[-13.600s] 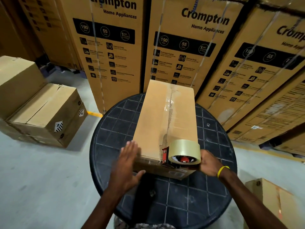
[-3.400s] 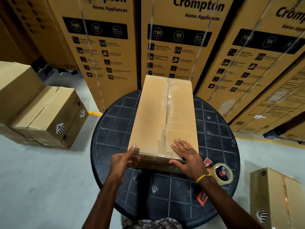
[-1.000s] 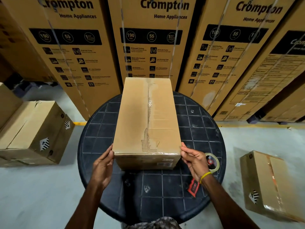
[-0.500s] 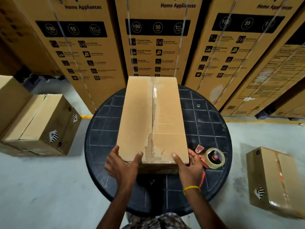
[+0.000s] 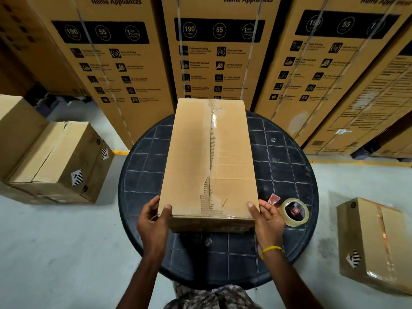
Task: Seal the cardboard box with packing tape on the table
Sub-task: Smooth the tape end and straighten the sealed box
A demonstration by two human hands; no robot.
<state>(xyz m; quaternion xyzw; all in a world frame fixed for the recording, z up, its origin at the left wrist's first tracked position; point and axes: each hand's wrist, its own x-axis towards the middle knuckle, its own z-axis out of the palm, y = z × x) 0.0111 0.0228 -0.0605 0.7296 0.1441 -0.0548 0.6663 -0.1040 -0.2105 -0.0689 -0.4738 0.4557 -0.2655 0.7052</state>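
Observation:
A long brown cardboard box (image 5: 189, 157) lies lengthwise on the round black table (image 5: 145, 166), clear tape running along its top centre seam. My left hand (image 5: 152, 221) grips the box's near left corner, thumb on top and fingers down the side. My right hand (image 5: 266, 219) grips the near right corner the same way. The tape dispenser (image 5: 294, 211), a clear roll on a red holder, lies on the table just right of my right hand, held by neither hand.
Tall printed appliance cartons (image 5: 220, 54) stand close behind the table. Brown boxes (image 5: 55, 161) sit on the floor at the left. Another taped box (image 5: 376, 246) lies on the floor at the right.
Both hands have slid outward to the near corners of the box. The box has shifted slightly on the table. The dispenser stays where it was put down.

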